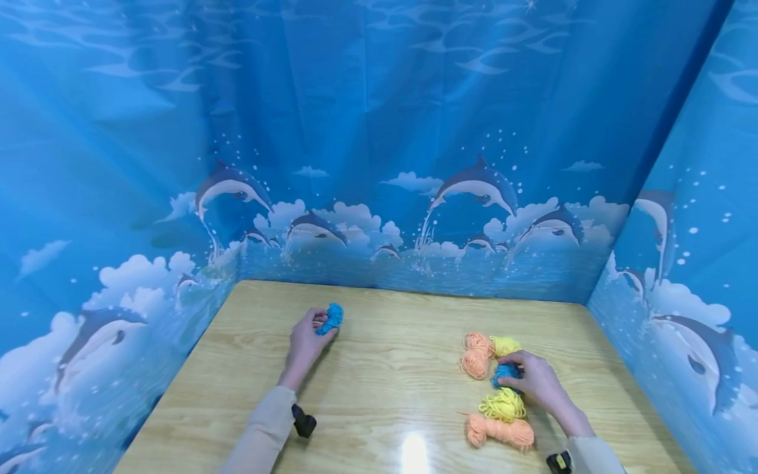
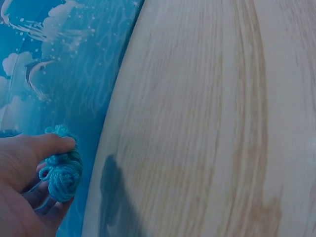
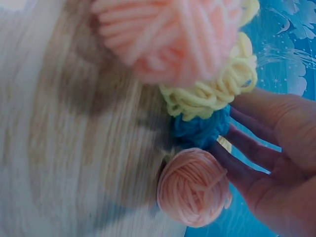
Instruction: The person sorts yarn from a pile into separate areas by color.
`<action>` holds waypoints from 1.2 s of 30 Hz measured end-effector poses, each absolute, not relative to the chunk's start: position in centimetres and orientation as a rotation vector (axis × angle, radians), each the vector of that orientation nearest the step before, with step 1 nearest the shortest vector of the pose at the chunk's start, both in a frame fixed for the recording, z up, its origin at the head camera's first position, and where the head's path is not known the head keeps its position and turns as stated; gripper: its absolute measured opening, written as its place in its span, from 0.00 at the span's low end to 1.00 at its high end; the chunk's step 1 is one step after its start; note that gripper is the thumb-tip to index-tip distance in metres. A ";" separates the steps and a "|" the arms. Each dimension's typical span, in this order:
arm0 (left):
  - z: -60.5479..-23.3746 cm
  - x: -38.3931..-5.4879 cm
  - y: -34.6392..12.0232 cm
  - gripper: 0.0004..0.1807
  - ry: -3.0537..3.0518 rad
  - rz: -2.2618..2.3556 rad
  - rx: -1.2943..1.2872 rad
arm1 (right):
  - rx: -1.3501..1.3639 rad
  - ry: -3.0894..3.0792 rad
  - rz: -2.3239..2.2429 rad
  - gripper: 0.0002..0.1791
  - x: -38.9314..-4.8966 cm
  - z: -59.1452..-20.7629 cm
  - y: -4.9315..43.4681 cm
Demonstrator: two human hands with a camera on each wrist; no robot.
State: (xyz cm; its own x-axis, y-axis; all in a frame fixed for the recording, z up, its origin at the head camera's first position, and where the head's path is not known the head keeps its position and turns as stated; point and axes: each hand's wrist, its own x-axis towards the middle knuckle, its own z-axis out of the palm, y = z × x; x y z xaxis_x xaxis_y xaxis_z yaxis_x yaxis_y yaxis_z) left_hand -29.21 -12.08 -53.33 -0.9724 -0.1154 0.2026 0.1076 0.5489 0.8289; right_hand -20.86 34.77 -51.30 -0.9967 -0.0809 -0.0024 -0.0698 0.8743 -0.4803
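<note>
My left hand pinches a small skein of blue yarn over the far left part of the table. In the left wrist view, the thumb lies across the top of that blue skein, with fingers behind it and a loose strand hanging by them. On the right, my right hand has its thumb and fingers around a second blue yarn skein. This one sits between a pale yellow skein behind and another yellow skein in front, partly hidden by the fingers.
Left of the right hand's skein lies a peach yarn skein, narrow at its middle. A second peach skein lies nearest the front of the group. The wooden table meets a blue dolphin-print curtain at its back and sides.
</note>
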 end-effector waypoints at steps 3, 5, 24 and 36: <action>-53.6 -29.3 -12.4 0.23 -2.585 -1.372 0.035 | -0.146 3.022 -0.769 0.23 -20.8 -51.2 34.8; -53.7 -29.3 -12.6 0.23 -2.601 -1.368 0.040 | -0.172 3.027 -0.755 0.24 -20.8 -51.2 34.9; -54.1 -29.3 -13.0 0.23 -2.712 -1.257 0.097 | -0.325 3.074 -0.618 0.26 -20.9 -51.7 35.4; -53.5 -29.0 -13.6 0.23 -2.763 -1.293 0.061 | -0.297 3.053 -0.643 0.25 -21.2 -52.0 35.5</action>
